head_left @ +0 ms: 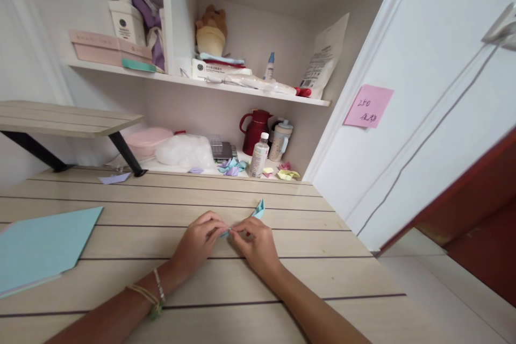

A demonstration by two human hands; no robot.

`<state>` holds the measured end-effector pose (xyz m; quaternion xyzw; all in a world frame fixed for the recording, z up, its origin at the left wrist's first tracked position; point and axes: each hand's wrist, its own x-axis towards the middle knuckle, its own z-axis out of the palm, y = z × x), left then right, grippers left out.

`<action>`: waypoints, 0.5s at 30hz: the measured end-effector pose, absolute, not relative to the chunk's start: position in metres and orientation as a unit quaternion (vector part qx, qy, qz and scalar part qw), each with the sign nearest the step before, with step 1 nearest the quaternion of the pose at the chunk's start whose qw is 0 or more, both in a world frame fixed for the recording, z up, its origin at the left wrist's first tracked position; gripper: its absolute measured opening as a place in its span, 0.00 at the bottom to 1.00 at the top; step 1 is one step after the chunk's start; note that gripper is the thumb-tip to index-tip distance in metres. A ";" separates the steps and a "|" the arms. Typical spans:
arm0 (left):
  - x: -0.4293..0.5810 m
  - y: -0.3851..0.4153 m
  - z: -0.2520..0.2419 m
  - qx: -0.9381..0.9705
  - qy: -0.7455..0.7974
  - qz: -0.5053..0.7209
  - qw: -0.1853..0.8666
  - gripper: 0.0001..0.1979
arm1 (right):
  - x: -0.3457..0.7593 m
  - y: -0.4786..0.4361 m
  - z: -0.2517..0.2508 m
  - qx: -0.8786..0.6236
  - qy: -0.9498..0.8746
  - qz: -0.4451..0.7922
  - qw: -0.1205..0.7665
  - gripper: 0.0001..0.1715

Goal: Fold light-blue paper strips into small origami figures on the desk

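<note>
Both my hands meet over the middle of the wooden table [169, 279]. My left hand [201, 239] and my right hand [253, 242] pinch a small folded piece of light blue paper [258, 208] between their fingertips. One pointed tip of the paper sticks up beyond my right hand; the rest is hidden by my fingers. Bracelets circle my left wrist.
A stack of light blue paper sheets [40, 247] lies at the table's left. A raised wooden stand [68, 118] sits at the back left. Behind are shelves with a red jug [256, 129], a bottle [259, 156], a plastic bag [185, 151] and small folded papers [231, 167]. A white door [423, 118] with a pink note [367, 106] stands right.
</note>
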<state>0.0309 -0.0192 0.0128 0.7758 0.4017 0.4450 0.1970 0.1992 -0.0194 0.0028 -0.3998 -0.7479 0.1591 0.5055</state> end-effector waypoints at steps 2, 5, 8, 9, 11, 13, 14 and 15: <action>0.031 -0.019 0.014 0.766 0.410 0.447 0.214 0.10 | 0.199 -0.020 0.005 -0.401 -0.747 0.169 0.502 0.04; 0.030 -0.017 0.015 0.747 0.415 0.456 0.249 0.09 | 0.198 -0.021 0.006 -0.396 -0.745 0.197 0.499 0.05; 0.028 -0.013 0.015 0.722 0.420 0.475 0.276 0.09 | 0.199 -0.020 0.005 -0.387 -0.751 0.224 0.486 0.05; 0.028 -0.012 0.015 0.716 0.422 0.478 0.282 0.09 | 0.199 -0.020 0.004 -0.385 -0.752 0.231 0.483 0.04; 0.028 -0.012 0.015 0.711 0.425 0.477 0.294 0.09 | 0.199 -0.020 0.003 -0.388 -0.748 0.236 0.484 0.04; 0.029 -0.013 0.015 0.707 0.430 0.471 0.306 0.08 | 0.199 -0.019 0.002 -0.394 -0.740 0.228 0.494 0.04; 0.029 -0.013 0.015 0.699 0.437 0.473 0.311 0.07 | 0.199 -0.019 0.002 -0.395 -0.738 0.221 0.500 0.05; 0.030 -0.014 0.015 0.687 0.446 0.477 0.319 0.07 | 0.199 -0.019 0.001 -0.394 -0.739 0.211 0.504 0.05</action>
